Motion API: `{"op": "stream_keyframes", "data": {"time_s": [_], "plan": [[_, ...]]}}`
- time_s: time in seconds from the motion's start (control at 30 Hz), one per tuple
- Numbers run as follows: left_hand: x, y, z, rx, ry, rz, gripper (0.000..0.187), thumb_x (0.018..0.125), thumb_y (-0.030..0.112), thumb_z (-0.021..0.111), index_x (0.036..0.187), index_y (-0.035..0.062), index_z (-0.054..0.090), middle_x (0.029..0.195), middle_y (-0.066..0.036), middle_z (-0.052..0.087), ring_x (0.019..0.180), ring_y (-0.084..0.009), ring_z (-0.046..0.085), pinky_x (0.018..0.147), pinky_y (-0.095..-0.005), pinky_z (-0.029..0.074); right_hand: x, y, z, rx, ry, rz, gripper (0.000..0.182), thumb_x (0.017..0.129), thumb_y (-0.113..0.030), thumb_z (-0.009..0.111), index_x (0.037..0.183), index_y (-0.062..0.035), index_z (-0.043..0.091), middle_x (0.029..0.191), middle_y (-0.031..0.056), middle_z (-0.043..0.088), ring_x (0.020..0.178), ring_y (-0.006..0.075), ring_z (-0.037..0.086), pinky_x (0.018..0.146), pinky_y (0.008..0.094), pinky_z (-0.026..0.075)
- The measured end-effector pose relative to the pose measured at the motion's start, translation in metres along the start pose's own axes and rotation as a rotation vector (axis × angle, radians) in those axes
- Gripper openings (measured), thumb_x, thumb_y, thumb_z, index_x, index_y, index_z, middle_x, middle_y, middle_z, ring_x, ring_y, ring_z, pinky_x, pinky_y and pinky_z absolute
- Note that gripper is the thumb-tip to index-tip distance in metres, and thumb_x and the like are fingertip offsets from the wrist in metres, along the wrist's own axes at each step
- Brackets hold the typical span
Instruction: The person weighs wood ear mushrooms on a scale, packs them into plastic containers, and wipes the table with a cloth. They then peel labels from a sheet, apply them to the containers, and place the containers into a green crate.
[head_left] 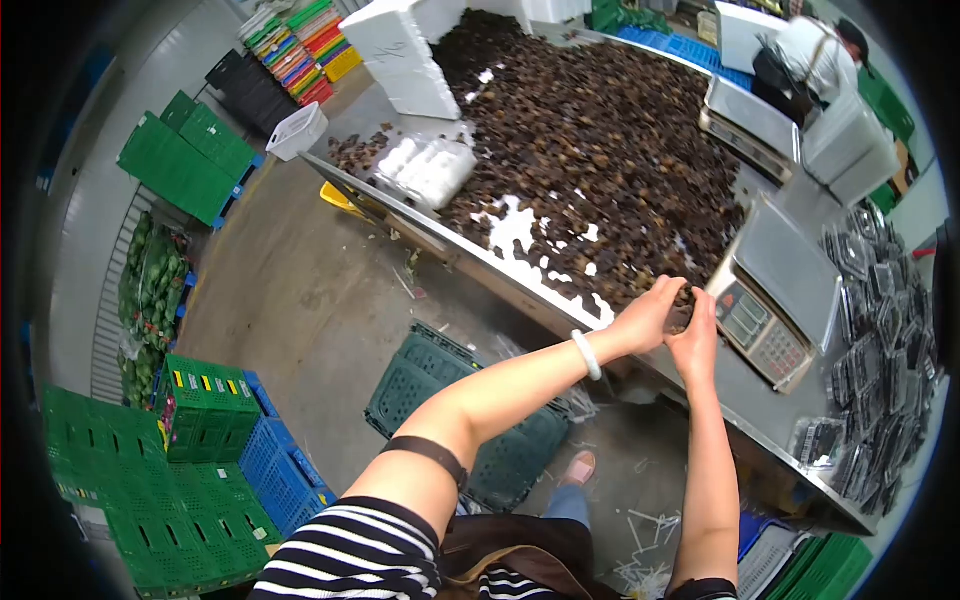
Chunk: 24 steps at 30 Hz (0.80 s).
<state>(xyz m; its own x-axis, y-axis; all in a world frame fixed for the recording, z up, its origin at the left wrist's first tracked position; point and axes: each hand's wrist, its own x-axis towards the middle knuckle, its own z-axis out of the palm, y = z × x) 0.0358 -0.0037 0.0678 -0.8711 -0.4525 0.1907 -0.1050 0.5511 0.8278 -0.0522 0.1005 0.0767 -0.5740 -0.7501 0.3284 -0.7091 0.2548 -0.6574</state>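
Both my hands meet at the table's near edge, just left of the closer scale. My left hand (645, 315), below a white bracelet (586, 355), curls around one side of a handful of small dark brown pieces (683, 308). From the other side my right hand (697, 335) closes on the same handful. Their exact kind is too small to tell; they resemble mushrooms. Behind my hands spreads a big pile of brown pieces (610, 130) on the metal table. To the right stands a digital scale (780, 275) with its keypad toward me.
Stacked clear plastic boxes (870, 350) line the right end. A second scale (752, 125) and a person in white (810, 60) are across the table. White foam boxes (405, 55) stand at the back left. On the floor lie a dark green crate (410, 385) and green crates (180, 500).
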Motion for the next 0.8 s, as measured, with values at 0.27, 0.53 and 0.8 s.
{"op": "stream_keyframes", "data": {"time_s": [0.27, 0.53, 0.8], "plan": [[-0.116, -0.052, -0.246, 0.117, 0.121, -0.101, 0.071, 0.072, 0.001, 0.069, 0.134, -0.0006, 0.035, 0.125, -0.023, 0.047, 0.115, -0.0415, 0.051, 0.094, -0.0419, 0.045, 0.026, -0.219, 0.156, 0.130, -0.089, -0.164, 0.067, 0.066, -0.009, 0.076, 0.124, -0.0003, 0.044, 0.119, 0.0213, 0.049, 0.110, 0.0396, 0.053, 0.094, 0.0418, 0.046], [-0.183, -0.215, -0.423, 0.314, 0.390, -0.242, 0.069, 0.072, 0.004, 0.071, 0.133, 0.0012, 0.039, 0.124, -0.024, 0.049, 0.117, -0.0383, 0.052, 0.099, -0.0408, 0.043, 0.091, -0.331, 0.389, 0.405, -0.244, -0.418, 0.056, 0.071, -0.006, 0.068, 0.121, -0.0003, 0.044, 0.115, 0.0260, 0.049, 0.108, 0.0440, 0.053, 0.091, 0.0464, 0.046], [-0.088, -0.292, -0.631, 0.339, 0.274, -0.354, 0.047, 0.054, 0.003, 0.080, 0.097, 0.0024, 0.061, 0.089, -0.008, 0.065, 0.079, -0.0210, 0.064, 0.069, -0.0354, 0.054, 0.280, -0.430, 0.530, 0.148, -0.282, -0.277, 0.064, 0.059, -0.032, 0.079, 0.112, -0.0027, 0.057, 0.120, 0.0229, 0.058, 0.115, 0.0329, 0.056, 0.091, 0.0416, 0.050]]}}
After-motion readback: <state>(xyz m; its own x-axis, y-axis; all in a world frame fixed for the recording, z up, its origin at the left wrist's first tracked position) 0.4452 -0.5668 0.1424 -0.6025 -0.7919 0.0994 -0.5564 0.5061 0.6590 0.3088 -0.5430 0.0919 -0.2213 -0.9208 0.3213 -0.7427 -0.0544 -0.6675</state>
